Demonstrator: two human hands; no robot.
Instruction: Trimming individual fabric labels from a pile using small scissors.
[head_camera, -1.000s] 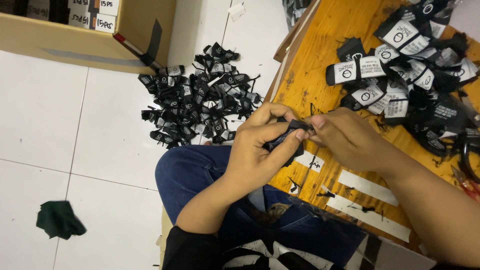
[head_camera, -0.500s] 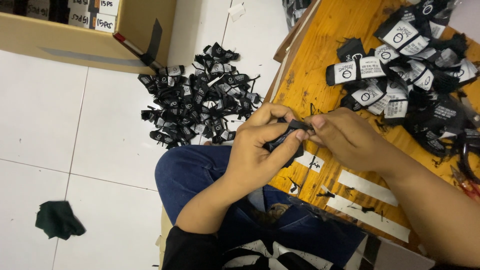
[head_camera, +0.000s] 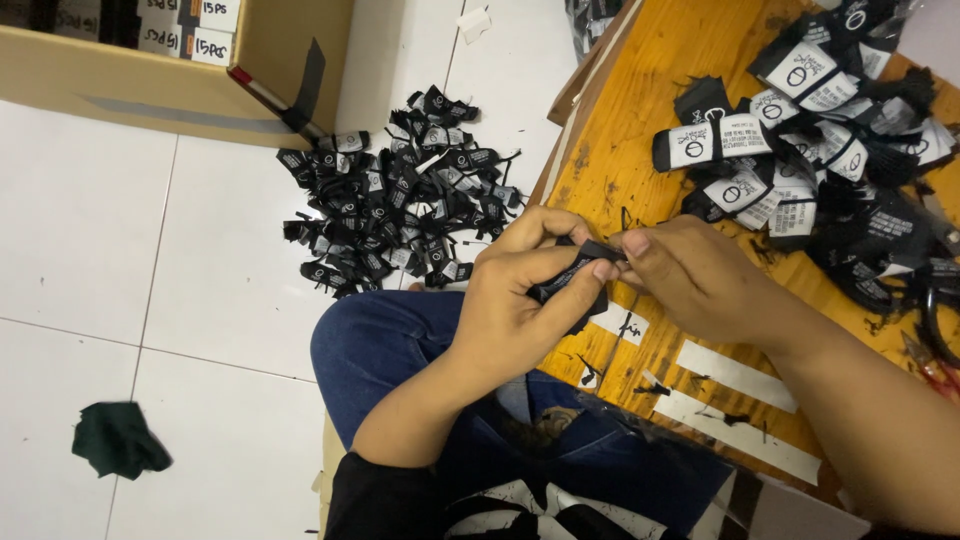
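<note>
White tiled floor (head_camera: 90, 230), wooden surface (head_camera: 640, 130) at two o'clock. My left hand (head_camera: 520, 300) and right hand (head_camera: 700, 280) both pinch a black label (head_camera: 578, 275) at centre; a loosened grip could drop it among the floor pile (head_camera: 400, 190).

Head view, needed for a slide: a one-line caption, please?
Both hands, left and right, pinch a black label over a wooden table.

Counts: two hands, left hand (head_camera: 520, 300) and right hand (head_camera: 700, 275), on one black label (head_camera: 575, 280). One label heap on the floor (head_camera: 400, 195) at 11 o'clock, one on the table (head_camera: 830, 150) at 2. One cardboard box (head_camera: 170, 70), one dark green cloth (head_camera: 118, 438), three white strips (head_camera: 735, 372).
</note>
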